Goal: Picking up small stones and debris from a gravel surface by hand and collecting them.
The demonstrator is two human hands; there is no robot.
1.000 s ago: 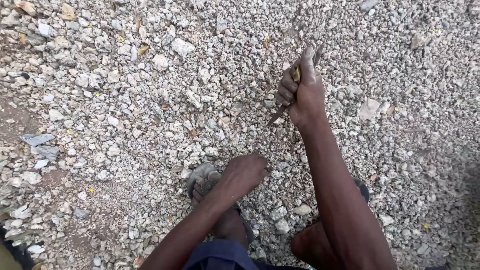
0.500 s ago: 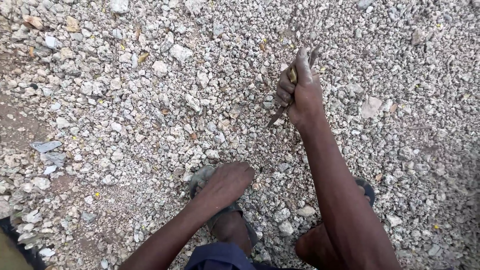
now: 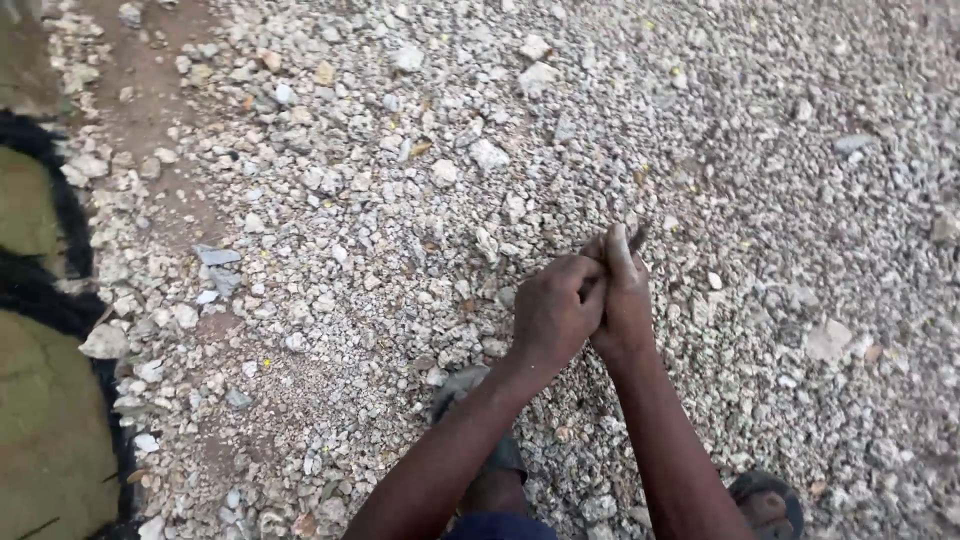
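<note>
Loose pale gravel [image 3: 420, 200] covers pretty much the whole ground, with a strip of bare reddish dirt [image 3: 150, 90] running along the upper left and some dark-edged greenish patches [image 3: 45, 400] at the far left. Both hands are bunched together over the stones, about middle of the view. The right hand [image 3: 625, 295] is closed around a thin dark tool [image 3: 637, 238], and only the tip pokes out above the fingers, pointing up and away toward the gravel. The rest of it is buried in the fist, so can't say what kind of tool it is. The left hand [image 3: 553, 310] is curled shut and pressed right against the right one, wrapped over the same grip from the left side. Below the arms you can see a grey sandal [image 3: 462, 385] under the left forearm and another sandal [image 3: 765, 500] by the bottom right edge.
</note>
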